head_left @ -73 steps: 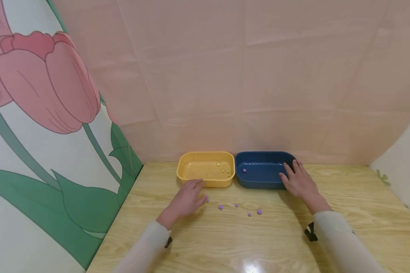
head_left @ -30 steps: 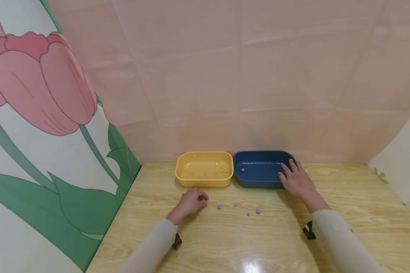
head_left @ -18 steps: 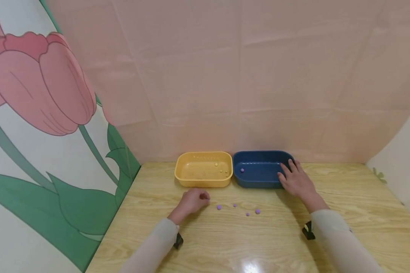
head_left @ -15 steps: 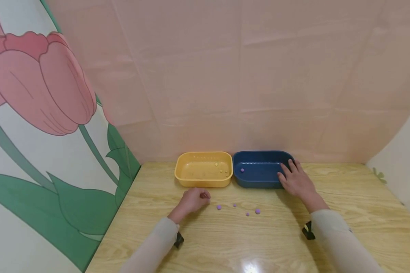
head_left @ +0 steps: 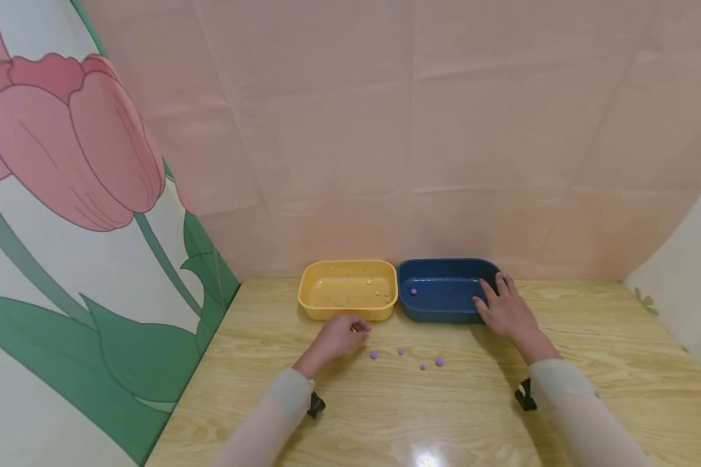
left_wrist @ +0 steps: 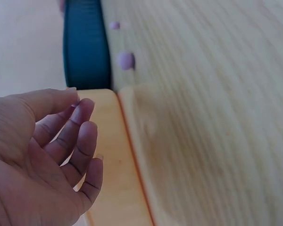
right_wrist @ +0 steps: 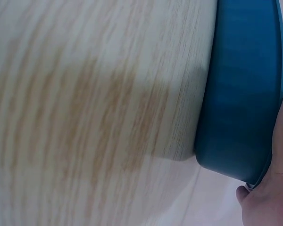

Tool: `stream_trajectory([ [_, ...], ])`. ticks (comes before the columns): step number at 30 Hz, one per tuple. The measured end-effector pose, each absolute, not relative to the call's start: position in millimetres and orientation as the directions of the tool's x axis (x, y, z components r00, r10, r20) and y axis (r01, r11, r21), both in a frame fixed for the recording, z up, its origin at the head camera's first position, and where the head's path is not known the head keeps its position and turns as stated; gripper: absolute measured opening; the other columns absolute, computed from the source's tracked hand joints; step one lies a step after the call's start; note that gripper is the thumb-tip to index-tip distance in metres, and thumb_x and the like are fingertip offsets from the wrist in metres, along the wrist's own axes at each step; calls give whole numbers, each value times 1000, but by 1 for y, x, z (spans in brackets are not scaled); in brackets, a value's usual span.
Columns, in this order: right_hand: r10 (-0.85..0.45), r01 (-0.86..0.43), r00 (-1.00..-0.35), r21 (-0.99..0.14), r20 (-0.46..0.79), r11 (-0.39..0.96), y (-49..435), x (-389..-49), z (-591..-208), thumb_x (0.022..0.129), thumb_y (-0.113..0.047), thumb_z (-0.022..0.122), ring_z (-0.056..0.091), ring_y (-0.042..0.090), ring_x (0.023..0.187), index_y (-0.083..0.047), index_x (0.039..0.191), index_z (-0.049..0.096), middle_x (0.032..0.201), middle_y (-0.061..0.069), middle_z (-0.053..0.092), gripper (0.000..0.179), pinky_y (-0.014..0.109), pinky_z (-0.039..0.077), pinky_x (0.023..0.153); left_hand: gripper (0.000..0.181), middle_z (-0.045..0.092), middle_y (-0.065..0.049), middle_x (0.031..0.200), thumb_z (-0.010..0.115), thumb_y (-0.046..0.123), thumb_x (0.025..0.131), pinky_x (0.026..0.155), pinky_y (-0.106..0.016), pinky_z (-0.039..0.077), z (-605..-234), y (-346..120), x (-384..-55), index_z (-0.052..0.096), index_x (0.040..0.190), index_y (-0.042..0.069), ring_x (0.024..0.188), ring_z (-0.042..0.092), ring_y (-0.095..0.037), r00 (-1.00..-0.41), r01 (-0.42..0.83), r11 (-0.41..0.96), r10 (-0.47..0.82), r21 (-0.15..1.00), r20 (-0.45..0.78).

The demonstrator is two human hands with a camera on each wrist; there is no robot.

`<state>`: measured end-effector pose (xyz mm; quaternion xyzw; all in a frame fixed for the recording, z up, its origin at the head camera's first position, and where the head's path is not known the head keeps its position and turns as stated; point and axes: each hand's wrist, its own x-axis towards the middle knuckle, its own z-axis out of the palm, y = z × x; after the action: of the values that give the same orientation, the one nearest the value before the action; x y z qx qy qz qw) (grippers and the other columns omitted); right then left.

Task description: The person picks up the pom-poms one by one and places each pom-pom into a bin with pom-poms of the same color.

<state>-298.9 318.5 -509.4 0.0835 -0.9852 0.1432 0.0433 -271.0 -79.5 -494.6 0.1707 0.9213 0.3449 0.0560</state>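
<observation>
My left hand (head_left: 343, 335) is just in front of the yellow tray (head_left: 315, 308), over the table. Between its thumb and index fingertip it pinches a small purple ball (left_wrist: 75, 102), mostly covered by the fingers. My right hand (head_left: 508, 311) rests on the right end of the blue tray (head_left: 444, 316), fingers spread and fairly straight across the rim. One purple ball (head_left: 413, 292) lies inside the blue tray at the left. Small yellow balls (head_left: 369, 282) lie in the yellow tray's right half. Several loose purple balls (head_left: 374, 355) of different sizes are on the table.
Both trays stand side by side at the back of the wood-grain table (head_left: 385, 415), close to a pink wall covering (head_left: 339, 162). A tulip-patterned panel (head_left: 76, 143) rises along the left side. A pale panel (head_left: 689, 279) stands at the right.
My left hand came down beside the leftmost purple ball, pinched it and lifted it off the table, moving slightly right and toward the trays. The right hand has stayed at the blue tray.
</observation>
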Motion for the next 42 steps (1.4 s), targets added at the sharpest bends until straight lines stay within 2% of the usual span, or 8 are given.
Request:
stream_trajectory([
  [7, -139, -161, -986, -279, 96, 947, 320, -301, -510, 110, -49, 27, 1, 58, 148, 5, 157, 25, 159, 43, 2, 72, 71, 13, 115, 15, 68, 10, 92, 69, 24, 98, 73, -26, 50, -488, -68, -273, 76, 104, 13, 84, 60, -6, -921, 322, 685, 387, 653, 49],
  [15, -126, -147, -988, -291, 91, 945, 319, -302, -511, 109, -49, 27, -5, 57, 148, 5, 157, 25, 159, 42, 2, 72, 70, 11, 116, 14, 68, 11, 91, 70, 28, 98, 74, -24, 50, -473, -52, -274, 76, 103, 17, 83, 59, -6, -920, 337, 678, 385, 653, 75],
  [23, -135, -156, -986, -280, 95, 947, 320, -302, -509, 109, -51, 26, -3, 57, 148, 7, 157, 24, 158, 43, 2, 75, 68, 11, 117, 15, 69, 12, 93, 69, 29, 98, 78, -24, 50, -466, -34, -278, 76, 104, 18, 85, 60, -6, -912, 360, 671, 400, 648, 93],
  [35, -129, -152, -987, -279, 99, 948, 319, -303, -511, 109, -48, 28, 0, 56, 149, 14, 155, 17, 160, 42, 2, 78, 66, 9, 118, 12, 69, 12, 90, 69, 26, 98, 72, -23, 49, -461, -10, -286, 76, 102, 18, 82, 59, -6, -895, 396, 629, 428, 669, 127],
  [42, -133, -157, -986, -272, 102, 949, 318, -303, -509, 110, -48, 27, 3, 56, 149, 20, 152, 15, 159, 42, 4, 81, 64, 9, 120, 10, 67, 12, 89, 69, 27, 98, 69, -23, 49, -457, 2, -294, 75, 101, 20, 79, 58, -7, -906, 360, 614, 409, 702, 107],
])
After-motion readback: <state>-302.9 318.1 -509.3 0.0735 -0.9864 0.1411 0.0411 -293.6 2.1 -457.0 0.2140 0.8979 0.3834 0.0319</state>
